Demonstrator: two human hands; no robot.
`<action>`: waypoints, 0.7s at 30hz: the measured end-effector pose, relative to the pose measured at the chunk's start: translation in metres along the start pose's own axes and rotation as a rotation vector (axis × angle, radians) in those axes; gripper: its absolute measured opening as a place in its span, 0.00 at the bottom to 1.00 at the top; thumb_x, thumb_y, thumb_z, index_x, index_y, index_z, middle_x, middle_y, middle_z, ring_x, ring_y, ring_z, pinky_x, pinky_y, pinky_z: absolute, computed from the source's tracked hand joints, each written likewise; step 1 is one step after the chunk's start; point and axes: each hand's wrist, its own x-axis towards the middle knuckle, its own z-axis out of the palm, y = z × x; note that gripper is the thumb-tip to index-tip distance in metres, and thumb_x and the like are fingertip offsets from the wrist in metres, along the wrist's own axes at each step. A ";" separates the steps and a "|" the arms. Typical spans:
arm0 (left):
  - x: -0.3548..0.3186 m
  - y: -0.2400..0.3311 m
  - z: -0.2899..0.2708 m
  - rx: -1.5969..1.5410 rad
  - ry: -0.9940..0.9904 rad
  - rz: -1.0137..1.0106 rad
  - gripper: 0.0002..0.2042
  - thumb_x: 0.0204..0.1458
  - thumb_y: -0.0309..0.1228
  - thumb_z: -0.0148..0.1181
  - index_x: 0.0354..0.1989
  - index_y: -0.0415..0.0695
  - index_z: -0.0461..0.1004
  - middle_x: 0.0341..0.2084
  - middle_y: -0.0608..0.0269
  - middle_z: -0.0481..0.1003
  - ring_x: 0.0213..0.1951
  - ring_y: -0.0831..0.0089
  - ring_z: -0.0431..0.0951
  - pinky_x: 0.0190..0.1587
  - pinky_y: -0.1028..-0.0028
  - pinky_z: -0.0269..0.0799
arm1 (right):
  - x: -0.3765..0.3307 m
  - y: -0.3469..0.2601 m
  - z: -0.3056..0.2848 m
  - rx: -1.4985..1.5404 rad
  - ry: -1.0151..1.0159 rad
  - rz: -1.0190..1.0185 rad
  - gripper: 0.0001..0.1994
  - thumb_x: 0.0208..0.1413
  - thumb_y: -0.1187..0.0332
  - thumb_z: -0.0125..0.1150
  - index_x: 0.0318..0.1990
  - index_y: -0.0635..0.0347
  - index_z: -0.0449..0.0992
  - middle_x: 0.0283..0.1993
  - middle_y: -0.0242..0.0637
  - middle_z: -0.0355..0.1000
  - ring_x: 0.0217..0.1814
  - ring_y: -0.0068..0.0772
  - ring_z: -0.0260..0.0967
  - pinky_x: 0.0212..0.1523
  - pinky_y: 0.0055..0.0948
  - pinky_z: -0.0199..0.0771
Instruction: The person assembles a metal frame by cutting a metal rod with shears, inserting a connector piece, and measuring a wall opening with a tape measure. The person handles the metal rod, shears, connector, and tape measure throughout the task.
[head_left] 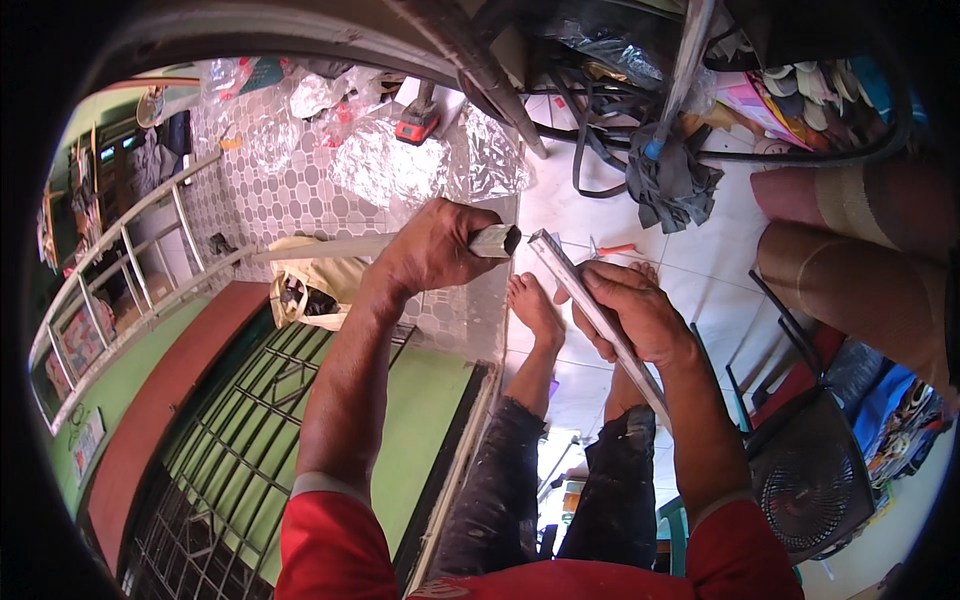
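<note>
My left hand is closed around a hollow metal tube, whose cut open end points right, a little past my thumb. A pale length runs from behind that hand toward the left; whether it is the same tube I cannot tell. Held slantwise in my right hand is a slim silvery metal bar, its far end close to the tube's opening but apart from it. The bar's lower end passes beside my right forearm. A small red-handled tool lies on the white tiles beyond my right hand.
At the left stands a metal ladder-like frame, near a cream bag. Crinkled foil sheeting and a red-and-black cordless tool lie ahead. Dark cloth wraps a pole. A black chair stands right; a barred grille is lower left.
</note>
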 end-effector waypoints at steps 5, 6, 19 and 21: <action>0.013 -0.007 -0.005 -0.097 -0.185 -0.077 0.13 0.50 0.31 0.80 0.40 0.39 0.85 0.28 0.52 0.83 0.30 0.64 0.83 0.40 0.63 0.80 | 0.003 0.017 -0.003 0.109 -0.069 -0.061 0.26 0.85 0.52 0.40 0.57 0.67 0.79 0.23 0.33 0.68 0.15 0.20 0.62 0.18 0.22 0.62; 0.015 -0.012 -0.003 -0.129 -0.191 -0.052 0.15 0.48 0.32 0.80 0.40 0.37 0.84 0.27 0.54 0.83 0.31 0.67 0.82 0.40 0.63 0.79 | 0.004 0.020 -0.004 0.120 -0.035 -0.012 0.29 0.85 0.48 0.40 0.58 0.70 0.77 0.24 0.33 0.69 0.14 0.21 0.62 0.16 0.23 0.63; 0.020 -0.013 -0.017 -0.449 -0.364 -0.116 0.20 0.54 0.43 0.85 0.40 0.39 0.84 0.28 0.72 0.79 0.34 0.80 0.73 0.39 0.70 0.72 | -0.005 0.003 0.016 -0.488 0.282 -0.276 0.20 0.79 0.53 0.60 0.64 0.61 0.79 0.37 0.33 0.77 0.35 0.24 0.75 0.35 0.33 0.77; 0.010 -0.010 -0.018 -0.433 -0.270 -0.081 0.20 0.55 0.43 0.84 0.41 0.39 0.84 0.27 0.72 0.78 0.34 0.80 0.72 0.39 0.70 0.72 | -0.004 -0.004 0.019 -0.738 0.344 -0.421 0.21 0.73 0.57 0.69 0.63 0.64 0.79 0.44 0.43 0.81 0.42 0.39 0.82 0.44 0.40 0.82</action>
